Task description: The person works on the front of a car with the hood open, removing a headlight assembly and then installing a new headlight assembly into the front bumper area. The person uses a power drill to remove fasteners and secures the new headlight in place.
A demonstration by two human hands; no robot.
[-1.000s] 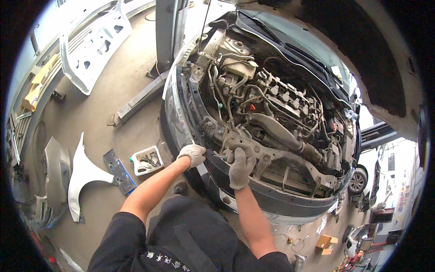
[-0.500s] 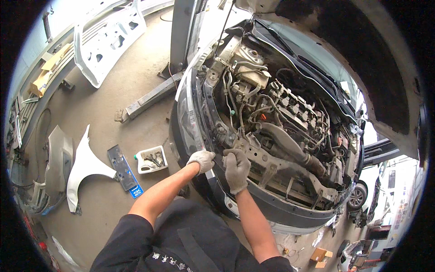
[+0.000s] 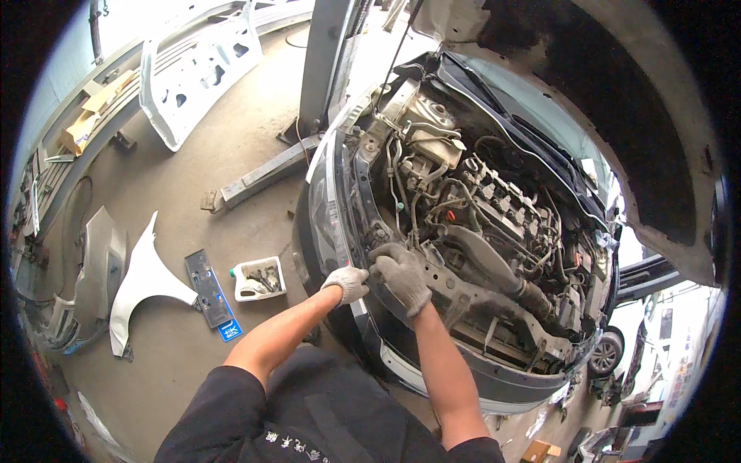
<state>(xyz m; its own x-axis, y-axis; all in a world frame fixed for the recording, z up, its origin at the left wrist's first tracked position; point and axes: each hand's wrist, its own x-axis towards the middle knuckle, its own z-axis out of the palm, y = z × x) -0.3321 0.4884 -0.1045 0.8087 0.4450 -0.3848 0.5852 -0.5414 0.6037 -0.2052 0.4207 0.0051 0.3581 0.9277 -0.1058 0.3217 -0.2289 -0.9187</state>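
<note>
Both my hands wear pale knit work gloves and are side by side at the front edge of a car with its hood raised. My left hand [image 3: 349,284] is closed, fingers bent, over the bumper's upper edge just below the headlight [image 3: 328,208]. My right hand [image 3: 401,276] lies a little to the right, over the front panel [image 3: 455,297] at the edge of the engine bay. Its fingers curl toward the left hand. Whatever either hand grips is too small or hidden. The dark bumper [image 3: 363,332] curves beneath both wrists.
The engine [image 3: 502,204] lies exposed beyond my hands, under the raised hood [image 3: 602,85]. On the floor at left are a cut-open white jug [image 3: 245,293] holding small parts, a dark plate bracket [image 3: 204,282] and a white fender [image 3: 147,282]. A lift arm [image 3: 262,174] reaches toward the car.
My right hand has turned and shifted slightly forward, its fingers now bent toward the left hand. The left hand has moved slightly right and nearer to me. The view has shifted a little.
</note>
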